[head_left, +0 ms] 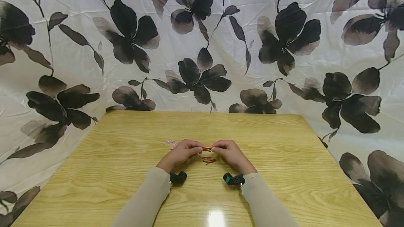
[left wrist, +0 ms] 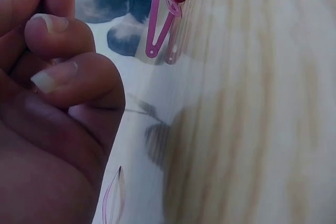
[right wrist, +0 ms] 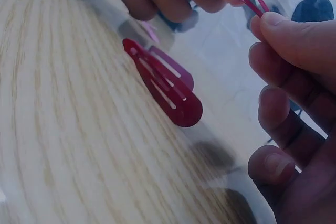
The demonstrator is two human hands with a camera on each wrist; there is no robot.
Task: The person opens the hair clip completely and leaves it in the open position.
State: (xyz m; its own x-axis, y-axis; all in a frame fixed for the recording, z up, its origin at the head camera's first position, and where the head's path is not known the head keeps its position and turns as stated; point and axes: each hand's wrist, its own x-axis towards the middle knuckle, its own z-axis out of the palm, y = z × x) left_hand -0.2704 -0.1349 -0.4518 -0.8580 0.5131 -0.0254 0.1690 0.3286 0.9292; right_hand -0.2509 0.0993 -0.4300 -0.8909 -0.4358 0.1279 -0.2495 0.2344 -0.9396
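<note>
Both hands hold a red snap hair clip (head_left: 206, 149) above the table, one at each end. My left hand (head_left: 183, 152) pinches its left end, and my right hand (head_left: 231, 154) pinches the other between thumb and index finger. In the right wrist view the held clip (right wrist: 257, 4) has its thin strips spread apart. Below the hands, another red hair clip (right wrist: 184, 113) lies on the table with a pink hair clip (right wrist: 184, 73) right beside it. Two more pink clips (head_left: 168, 142) lie just past the left hand.
The wooden table (head_left: 268, 132) reaches back to a flower-patterned cloth (head_left: 243, 62) hanging behind and at the sides. A black camera is strapped to each wrist, the left camera (head_left: 178, 178) and the right camera (head_left: 233, 179) facing inward.
</note>
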